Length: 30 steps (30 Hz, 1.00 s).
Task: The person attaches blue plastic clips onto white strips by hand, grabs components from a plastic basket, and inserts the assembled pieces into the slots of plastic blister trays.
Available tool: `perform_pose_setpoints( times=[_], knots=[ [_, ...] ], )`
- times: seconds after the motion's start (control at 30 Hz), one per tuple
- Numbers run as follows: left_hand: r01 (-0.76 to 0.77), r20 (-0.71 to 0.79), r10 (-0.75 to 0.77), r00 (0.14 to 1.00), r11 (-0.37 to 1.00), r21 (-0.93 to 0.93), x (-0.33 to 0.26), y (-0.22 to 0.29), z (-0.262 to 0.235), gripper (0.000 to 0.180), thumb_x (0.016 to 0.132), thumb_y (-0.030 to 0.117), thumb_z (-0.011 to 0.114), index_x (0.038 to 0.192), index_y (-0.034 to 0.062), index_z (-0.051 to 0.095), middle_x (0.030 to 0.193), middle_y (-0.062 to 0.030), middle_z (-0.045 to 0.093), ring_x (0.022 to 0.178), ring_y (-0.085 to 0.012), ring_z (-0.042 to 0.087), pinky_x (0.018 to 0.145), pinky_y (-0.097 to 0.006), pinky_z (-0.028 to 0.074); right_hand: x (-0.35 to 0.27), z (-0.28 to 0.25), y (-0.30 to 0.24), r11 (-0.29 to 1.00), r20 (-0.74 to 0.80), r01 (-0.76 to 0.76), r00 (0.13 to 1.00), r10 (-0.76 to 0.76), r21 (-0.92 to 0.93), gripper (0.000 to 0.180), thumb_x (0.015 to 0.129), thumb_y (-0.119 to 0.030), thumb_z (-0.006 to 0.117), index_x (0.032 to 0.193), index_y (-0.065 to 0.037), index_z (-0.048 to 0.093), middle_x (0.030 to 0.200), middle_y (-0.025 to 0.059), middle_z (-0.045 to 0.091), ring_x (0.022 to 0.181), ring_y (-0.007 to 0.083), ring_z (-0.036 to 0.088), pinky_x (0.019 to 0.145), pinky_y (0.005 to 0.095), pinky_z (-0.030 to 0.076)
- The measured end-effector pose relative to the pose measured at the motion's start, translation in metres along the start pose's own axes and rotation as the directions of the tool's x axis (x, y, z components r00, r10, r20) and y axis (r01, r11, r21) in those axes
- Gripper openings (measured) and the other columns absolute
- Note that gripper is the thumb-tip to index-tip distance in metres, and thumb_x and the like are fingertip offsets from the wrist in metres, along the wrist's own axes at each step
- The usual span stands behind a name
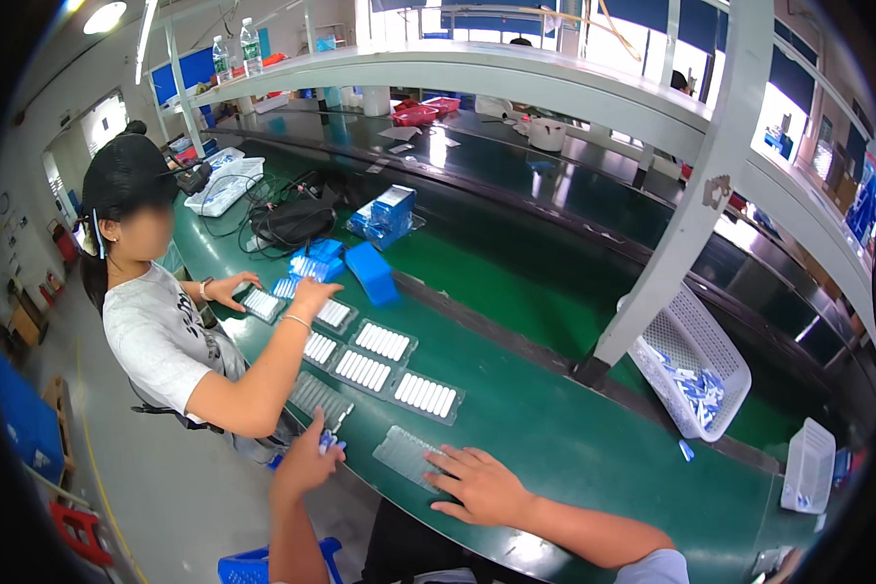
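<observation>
The right hand (479,484) lies flat and released on an empty clear tray (411,455) at the near edge of the green bench (555,428), pinning it, while the left hand (309,457) is clenched on small blue-and-white parts (329,443) just left of the tray. Keeping the tray pinned seems wise, so that it cannot slide as parts go in one per slot, like the co-worker's filled trays (380,360) farther off.

A long green tabletop (594,438) runs beside a dark conveyor belt (516,195). White shelving (516,78) on slanted white posts (691,214) spans overhead. Grey floor (156,477) lies to the left, ceiling lamps (105,17) glow, and bright windows (633,44) line the far wall.
</observation>
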State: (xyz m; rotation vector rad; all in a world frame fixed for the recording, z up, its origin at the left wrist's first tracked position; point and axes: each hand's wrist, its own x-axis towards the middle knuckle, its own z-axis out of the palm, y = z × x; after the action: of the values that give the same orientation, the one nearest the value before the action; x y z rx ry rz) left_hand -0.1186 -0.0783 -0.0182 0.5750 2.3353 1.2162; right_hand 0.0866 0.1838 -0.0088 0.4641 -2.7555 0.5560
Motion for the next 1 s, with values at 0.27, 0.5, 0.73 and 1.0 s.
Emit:
perform_pose_setpoints(
  times=[0.27, 0.5, 0.73, 1.0],
  knots=[
    [-0.114, 0.284, 0.025, 0.959, 0.947, 0.301, -0.004, 0.02, 0.008, 0.072, 0.09, 0.007, 0.062, 0.153, -0.0047, 0.029, 0.079, -0.0138, 0.069, 0.069, -0.0245, 0.066, 0.07, -0.036, 0.054, -0.092, -0.032, -0.014, 0.958, -0.061, -0.281, 0.959, 0.278, -0.057, 0.026, 0.084, -0.028, 0.074, 0.1, -0.008, 0.069, 0.128, 0.0116, 0.063, 0.12, 0.0332, 0.061, 0.095, 0.0436, 0.052],
    [-0.375, 0.541, 0.163, 0.825, 0.875, 0.307, -0.048, 0.09, 0.09, 0.065, 0.091, 0.008, 0.063, 0.15, 0.0024, 0.037, 0.093, -0.025, 0.068, 0.084, -0.0449, 0.065, 0.077, -0.046, 0.051, -0.161, -0.061, -0.03, 0.835, -0.184, -0.545, 0.815, 0.549, 0.075, 0.021, 0.074, -0.015, 0.076, 0.091, -0.006, 0.068, 0.131, 0.0158, 0.062, 0.121, 0.0366, 0.062, 0.096, 0.0449, 0.054],
    [-0.489, 0.776, 0.2, 0.599, 0.858, 0.157, -0.041, 0.114, 0.135, 0.066, 0.093, 0.012, 0.065, 0.152, 0.0058, 0.038, 0.097, -0.0212, 0.071, 0.086, -0.0426, 0.066, 0.08, -0.043, 0.052, -0.197, -0.066, -0.05, 0.718, -0.249, -0.678, 0.677, 0.693, 0.157, 0.02, 0.073, -0.01, 0.074, 0.09, -0.006, 0.066, 0.132, 0.0151, 0.063, 0.126, 0.0352, 0.06, 0.1, 0.0454, 0.053],
    [-0.523, 0.914, 0.24, 0.328, 0.852, -0.037, -0.046, 0.136, 0.186, 0.066, 0.094, 0.013, 0.066, 0.153, 0.0057, 0.037, 0.091, -0.0218, 0.07, 0.076, -0.0417, 0.065, 0.076, -0.044, 0.053, -0.222, -0.074, -0.056, 0.656, -0.294, -0.733, 0.597, 0.746, 0.177, 0.023, 0.07, -0.005, 0.07, 0.092, -0.005, 0.065, 0.131, 0.0133, 0.064, 0.129, 0.0343, 0.058, 0.11, 0.046, 0.048]
  ],
)
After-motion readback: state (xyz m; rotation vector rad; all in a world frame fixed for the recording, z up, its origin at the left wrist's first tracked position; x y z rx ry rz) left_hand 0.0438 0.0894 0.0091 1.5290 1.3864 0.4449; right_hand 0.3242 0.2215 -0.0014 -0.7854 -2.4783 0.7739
